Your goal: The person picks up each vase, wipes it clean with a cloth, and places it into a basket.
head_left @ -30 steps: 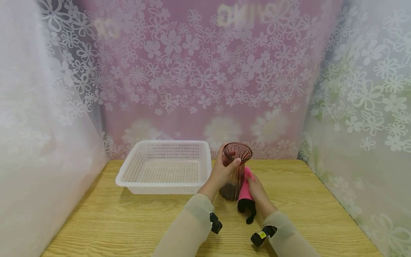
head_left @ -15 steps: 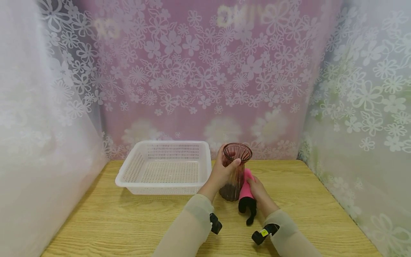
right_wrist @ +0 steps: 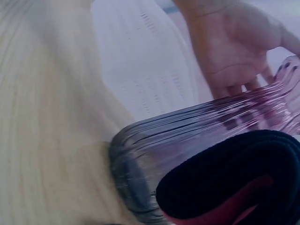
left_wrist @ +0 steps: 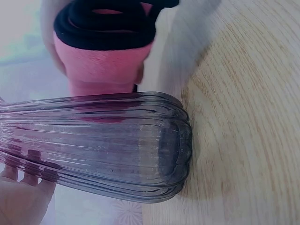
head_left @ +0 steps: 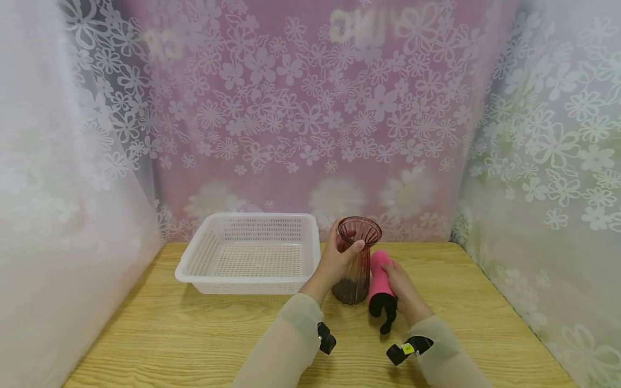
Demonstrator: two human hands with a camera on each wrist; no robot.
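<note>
A ribbed glass vase [head_left: 353, 283], reddish-purple with a flared rim, stands upright on the table. My left hand [head_left: 333, 264] grips it near the neck, thumb in front and fingers behind the glass. To the vase's right, my right hand [head_left: 404, 285] holds a rolled pink cloth [head_left: 380, 275] with a black edge. In the left wrist view, the black edge of the cloth [left_wrist: 103, 65] shows in stacked folds beside the glass. The right wrist view has the black edge overlapping the lower vase [right_wrist: 173, 136], while the right hand itself is hidden there.
A white perforated plastic basket [head_left: 252, 280] sits at the left on the wood-grain table [head_left: 204, 345], close to the left forearm. Flower-patterned curtains [head_left: 310, 108] hang behind and along both sides.
My right hand has shifted slightly to the right with the pink cloth, opening a narrow gap from the vase. The left hand and the vase stay where they were.
</note>
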